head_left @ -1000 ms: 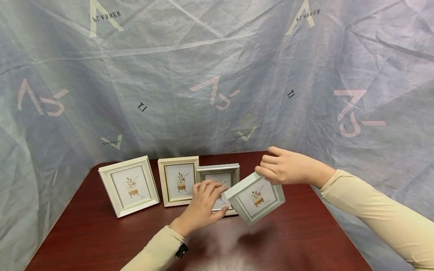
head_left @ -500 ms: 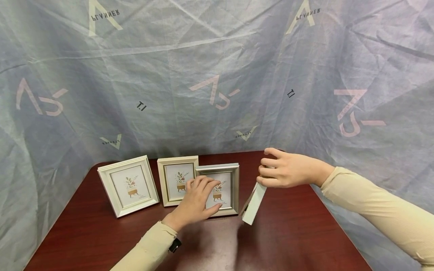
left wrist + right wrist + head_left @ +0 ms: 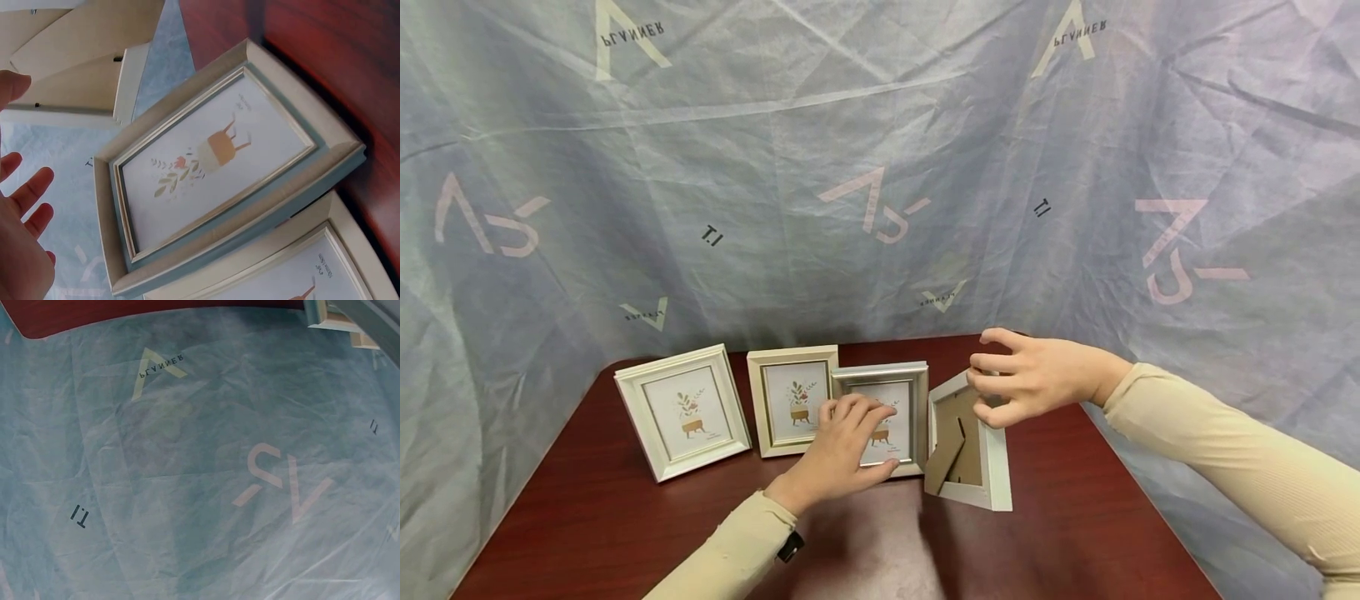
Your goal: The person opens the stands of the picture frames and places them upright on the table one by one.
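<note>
My right hand (image 3: pixel 1037 375) grips a pale picture frame (image 3: pixel 973 450) by its upper edge. Its tan back and folding stand face me, and it tilts close over the table. In the left wrist view the frame's back (image 3: pixel 81 81) fills the upper left corner. My left hand (image 3: pixel 842 450) hovers before the silver picture frame (image 3: pixel 920 417) with relaxed, parted fingers. That hand (image 3: pixel 22 244) holds nothing in the left wrist view, apart from the silver frame (image 3: pixel 178 103), which stands upright with a plant-pot print. The right hand does not show in the right wrist view.
Left of the silver frame stand a cream picture frame (image 3: pixel 758 400), partly behind it, and a white one (image 3: pixel 642 417), angled. All rest on a dark red table (image 3: pixel 662 533). A grey printed cloth (image 3: pixel 775 275) hangs behind the table's far edge.
The frame in my right hand has turned from its picture side, through edge-on, to its back. My left hand has drawn slightly left, away from that frame.
</note>
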A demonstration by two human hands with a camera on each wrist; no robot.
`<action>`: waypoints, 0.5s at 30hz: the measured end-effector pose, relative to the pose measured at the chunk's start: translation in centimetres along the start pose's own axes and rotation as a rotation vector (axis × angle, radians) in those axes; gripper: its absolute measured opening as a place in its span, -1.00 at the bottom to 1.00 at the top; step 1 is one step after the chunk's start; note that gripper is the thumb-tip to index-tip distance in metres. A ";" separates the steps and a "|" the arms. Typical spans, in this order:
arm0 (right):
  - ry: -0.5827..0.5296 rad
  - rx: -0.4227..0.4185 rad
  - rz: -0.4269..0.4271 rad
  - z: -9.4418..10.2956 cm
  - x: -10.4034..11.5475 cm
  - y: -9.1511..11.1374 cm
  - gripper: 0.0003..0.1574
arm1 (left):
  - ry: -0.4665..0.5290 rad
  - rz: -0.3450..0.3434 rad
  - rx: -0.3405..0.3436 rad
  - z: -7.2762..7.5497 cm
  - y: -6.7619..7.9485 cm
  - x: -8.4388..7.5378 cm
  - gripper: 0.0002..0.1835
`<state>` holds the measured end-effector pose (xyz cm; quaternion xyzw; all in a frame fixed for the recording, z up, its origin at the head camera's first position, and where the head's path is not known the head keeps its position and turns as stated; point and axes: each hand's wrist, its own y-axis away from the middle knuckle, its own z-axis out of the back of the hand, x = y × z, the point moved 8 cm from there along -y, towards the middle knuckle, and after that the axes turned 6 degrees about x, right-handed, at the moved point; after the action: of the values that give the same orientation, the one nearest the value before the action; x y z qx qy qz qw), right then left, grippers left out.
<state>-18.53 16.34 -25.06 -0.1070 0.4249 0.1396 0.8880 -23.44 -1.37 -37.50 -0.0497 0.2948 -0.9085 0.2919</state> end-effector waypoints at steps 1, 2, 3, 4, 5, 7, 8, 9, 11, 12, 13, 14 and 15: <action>0.003 -0.002 0.004 0.0 0.0 0.0 -0.60 | -0.001 0.003 0.007 -0.2 0.0 -0.1 -0.33; 0.003 -0.006 0.007 0.0 0.0 0.0 -0.61 | -0.003 0.004 0.012 -0.4 0.0 -0.2 -0.32; 0.004 -0.008 0.011 0.0 0.1 0.0 -0.61 | -0.006 0.005 0.018 -0.6 0.0 -0.3 -0.31; 0.004 -0.011 0.014 0.0 0.1 0.1 -0.61 | -0.005 0.005 0.022 -0.8 0.0 -0.4 -0.30; 0.006 -0.014 0.017 0.0 0.2 0.1 -0.62 | -0.006 0.004 0.028 -1.0 0.0 -0.6 -0.30; 0.009 -0.019 0.021 0.1 0.2 0.1 -0.63 | -0.006 0.001 0.038 -1.3 0.0 -0.9 -0.30; 0.010 -0.021 0.022 0.1 0.3 0.1 -0.63 | -0.008 0.000 0.044 -1.6 0.1 -1.1 -0.29; 0.015 -0.020 0.024 0.2 0.3 0.2 -0.64 | -0.009 0.000 0.050 -1.7 0.1 -1.2 -0.29; 0.028 -0.018 0.027 0.3 0.3 0.2 -0.66 | -0.018 0.005 0.061 -2.1 0.1 -1.5 -0.29; 0.036 -0.016 0.029 0.4 0.2 0.2 -0.66 | -0.023 0.007 0.064 -2.2 0.1 -1.6 -0.28; 0.043 -0.015 0.031 0.5 0.2 0.2 -0.66 | -0.032 0.008 0.065 -2.4 0.0 -1.7 -0.28; 0.051 -0.014 0.033 0.6 0.2 0.2 -0.67 | -0.035 0.011 0.064 -2.5 0.0 -1.8 -0.28; 0.059 -0.015 0.033 0.8 0.2 0.2 -0.67 | -0.038 0.012 0.061 -2.7 0.0 -1.9 -0.28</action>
<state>-17.93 16.80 -24.75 -0.1107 0.4517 0.1542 0.8718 -22.60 1.04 -39.51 -0.0562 0.2616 -0.9142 0.3045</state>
